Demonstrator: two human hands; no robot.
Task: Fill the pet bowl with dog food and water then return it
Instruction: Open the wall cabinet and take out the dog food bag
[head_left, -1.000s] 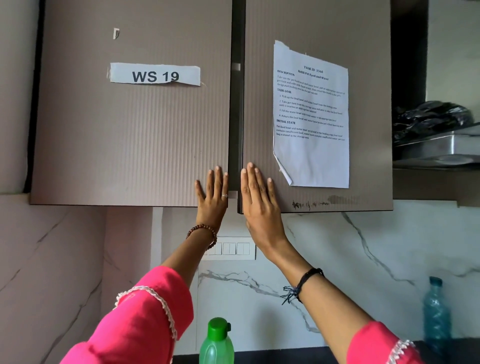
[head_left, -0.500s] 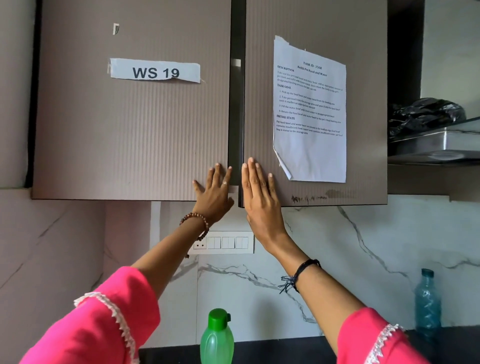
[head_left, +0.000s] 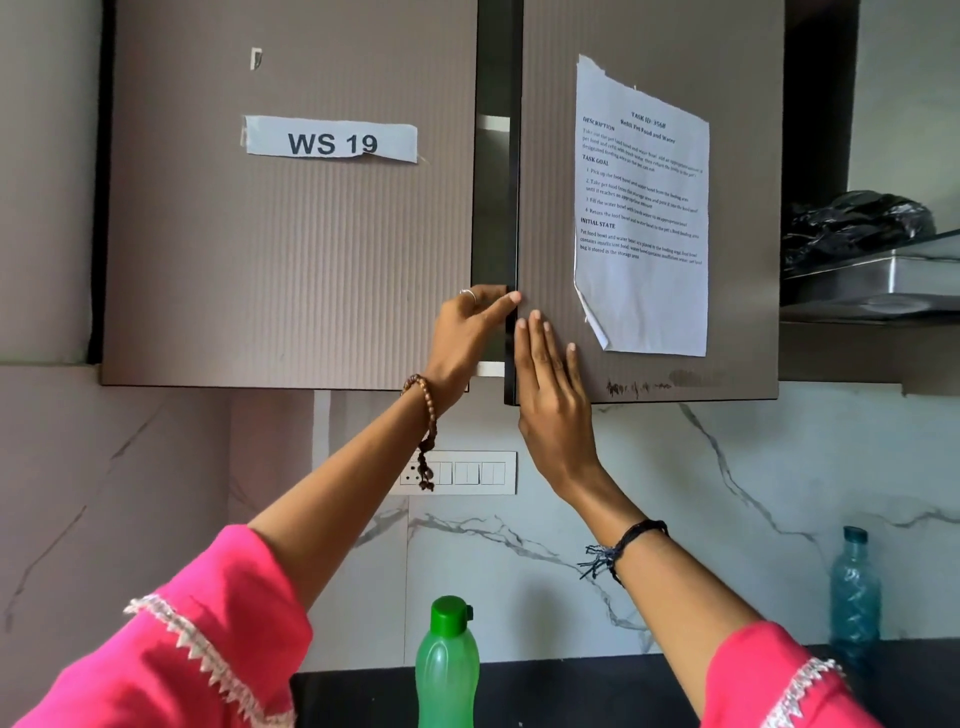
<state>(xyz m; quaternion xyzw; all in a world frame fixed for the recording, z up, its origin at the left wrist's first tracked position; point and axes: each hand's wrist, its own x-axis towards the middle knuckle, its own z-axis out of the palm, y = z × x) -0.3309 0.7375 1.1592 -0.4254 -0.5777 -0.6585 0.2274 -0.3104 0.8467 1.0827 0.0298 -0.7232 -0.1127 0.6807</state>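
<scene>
Left cabinet door (head_left: 291, 249), upper left of frame: taped "WS 19" label (head_left: 331, 142), door shut.

Left hand (head_left: 465, 338), centre: arm raised, fingers hooked round the inner edge of the right cabinet door (head_left: 649, 291), gripping it, apparently to pull it open.

Right hand (head_left: 556, 410), just right of centre: open, palm flat on that door near its lower corner, likely steadying it; instruction sheet (head_left: 644, 218) above.

Green bottle (head_left: 448, 670), bottom centre.

Pet bowl and dog food: not in view.

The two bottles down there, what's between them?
Only bare marble wall and dark counter between green bottle and blue bottle; the right forearm crosses in front.
</scene>
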